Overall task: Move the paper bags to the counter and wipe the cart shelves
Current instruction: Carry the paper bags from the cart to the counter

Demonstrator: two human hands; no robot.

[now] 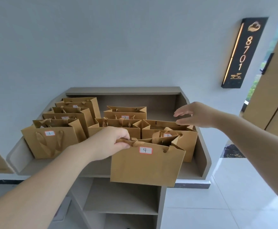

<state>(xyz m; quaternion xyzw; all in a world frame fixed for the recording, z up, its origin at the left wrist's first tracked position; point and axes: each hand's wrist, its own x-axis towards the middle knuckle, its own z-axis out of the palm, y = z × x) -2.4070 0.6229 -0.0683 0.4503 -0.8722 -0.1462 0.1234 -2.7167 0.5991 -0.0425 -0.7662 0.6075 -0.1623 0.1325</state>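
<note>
Several brown paper bags with numbered white labels stand in rows on the grey counter (26, 160). My left hand (111, 140) grips the ribbon handle of the bag labelled 9 (145, 166), which hangs at the counter's front edge, partly over the cart below. My right hand (196, 114) hovers open, fingers spread, just above the far rim of the bag labelled 8 (187, 142). The bag labelled 1 (50, 142) stands at the front left. Below the counter, the grey cart shelves (118, 197) are bare.
A white wall rises behind the counter, with a dark room sign reading 8701 (244, 53) at the right. A tan door (273, 90) stands at the far right. White floor tiles (217, 204) spread to the right of the cart.
</note>
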